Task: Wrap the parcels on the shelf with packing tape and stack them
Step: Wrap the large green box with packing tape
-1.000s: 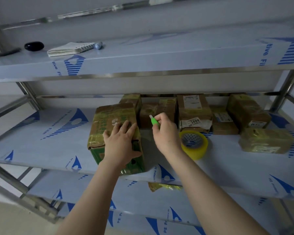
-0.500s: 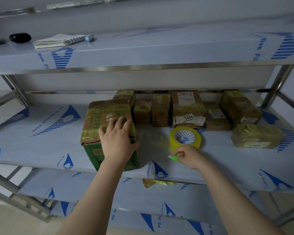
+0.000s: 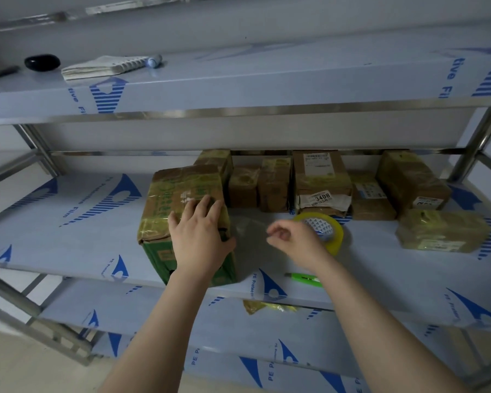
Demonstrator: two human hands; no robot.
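Tape roll (image 3: 322,232) right of front parcel (image 3: 182,205), cutter (image 3: 304,279) before it, parcel row (image 3: 318,185) behind.

Left hand (image 3: 199,241) presses parcel (image 3: 176,191) (taped).

The left forearm (image 3: 153,336) and right forearm (image 3: 380,321), both bare, reach forward. The left grip (image 3: 199,236) lies palm down, fingers straight and slightly spread, thumb out sideways. The right grip (image 3: 292,239) hovers just beside it, fingers loosely curled, thumb and forefinger tips close; whether they pinch anything is unclear
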